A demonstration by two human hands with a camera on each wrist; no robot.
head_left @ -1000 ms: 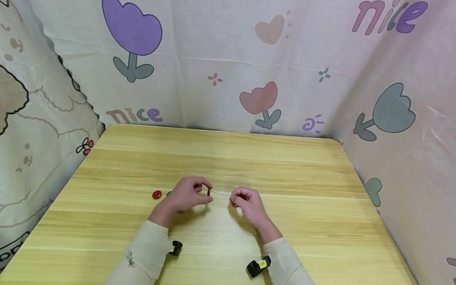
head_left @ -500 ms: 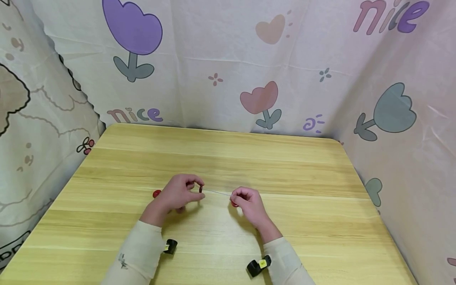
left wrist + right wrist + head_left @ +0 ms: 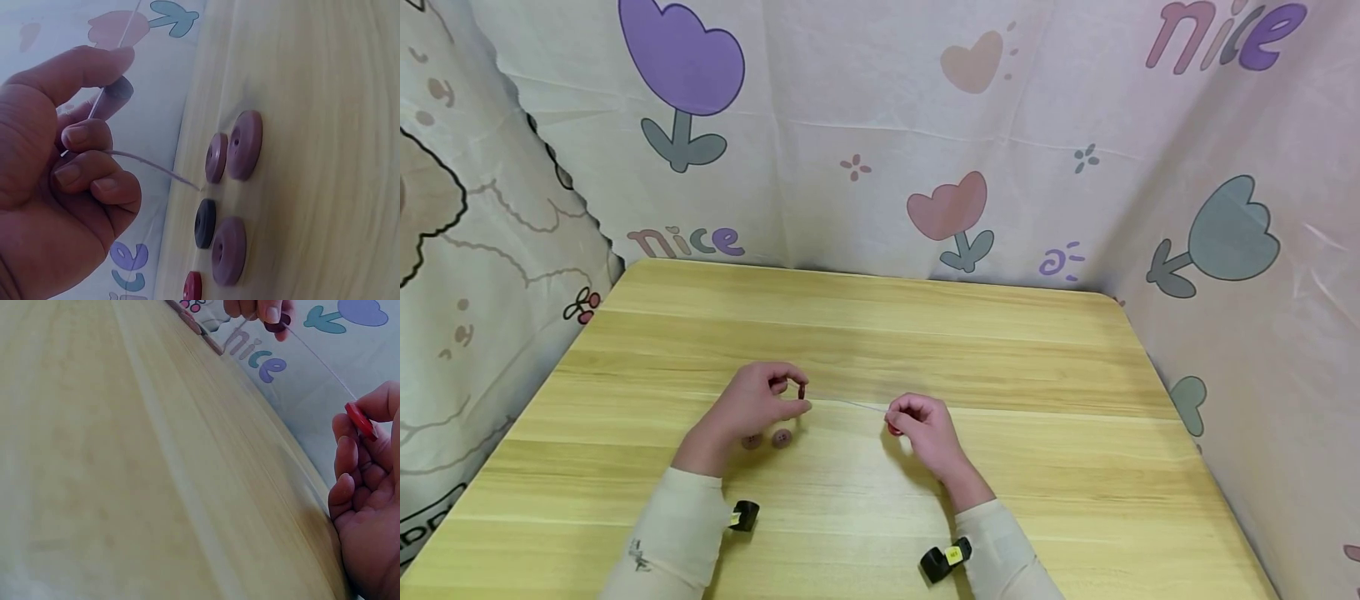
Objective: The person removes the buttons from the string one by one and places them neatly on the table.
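My left hand (image 3: 751, 407) pinches a dark red button (image 3: 279, 324) between thumb and forefinger, and a thin pale string (image 3: 320, 357) runs through it. Its other fingers are curled, with the string's loose tail hanging from them in the left wrist view. My right hand (image 3: 927, 432) pinches a bright red button (image 3: 360, 421) at the other end of the string. Between the hands the string looks taut. Below the left hand lie several loose buttons: mauve ones (image 3: 245, 145), a black one (image 3: 205, 224) and a red one (image 3: 192, 286).
A light wooden table (image 3: 865, 333) spreads under both hands. Printed cloth (image 3: 820, 100) hangs behind it and at both sides. Black wrist cameras (image 3: 745, 516) are strapped over the pale sleeves (image 3: 666, 533).
My left hand has slid leftward with the dark red button, away from the right hand, so more string shows between them. Two mauve buttons have come into view below it. The right hand stays put.
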